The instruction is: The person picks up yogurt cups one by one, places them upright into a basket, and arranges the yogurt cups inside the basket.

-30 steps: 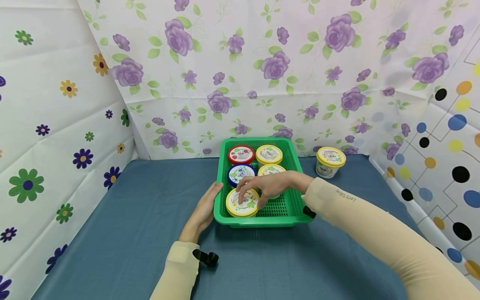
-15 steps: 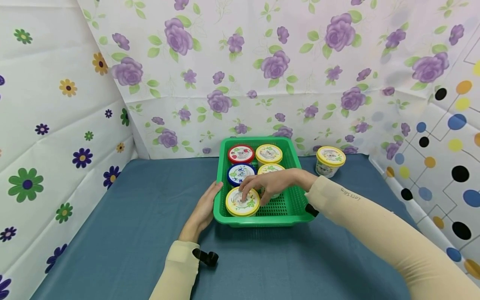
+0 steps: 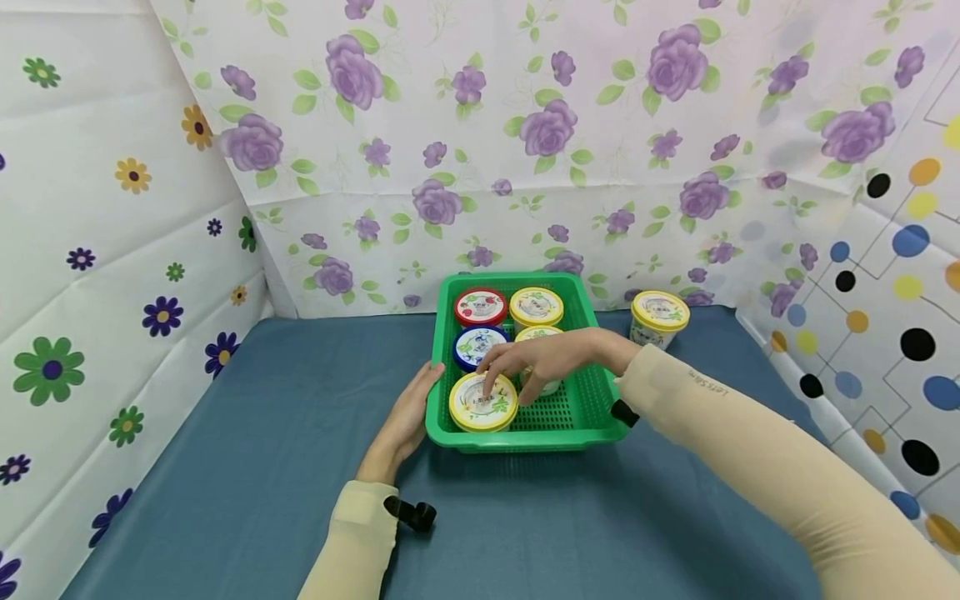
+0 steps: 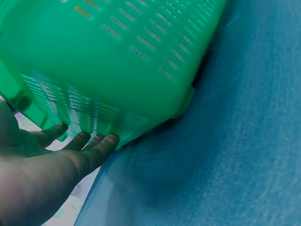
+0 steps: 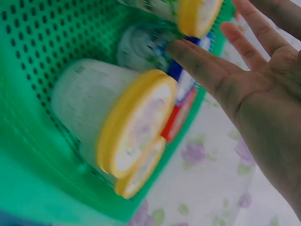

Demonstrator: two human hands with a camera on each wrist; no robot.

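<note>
My right hand (image 3: 551,358) hovers over the green basket (image 3: 525,440), fingers loosely bent and holding nothing. Its fingertips overlap the front-left tub with a yellow lid (image 3: 483,408) in the head view; the right wrist view shows the palm and spread fingers (image 5: 202,66) above the tubs. Behind that tub stand a blue-lidded tub (image 3: 474,343) and a red-lidded tub (image 3: 481,306). The right column has a yellow-lidded tub (image 3: 536,308) at the back and another, partly hidden by my hand. My left hand (image 3: 405,417) rests against the basket's left side, its straight fingertips touching the slotted wall (image 4: 101,117).
A single yellow-lidded tub (image 3: 660,312) stands outside the basket, at the back right of the blue-covered table (image 3: 315,433). Floral cloth (image 3: 480,167) hangs right behind the basket, with patterned cloth on both sides.
My right hand has drawn up slightly and to the right from the front-left tub's lid. The tubs, basket and left hand keep their places.
</note>
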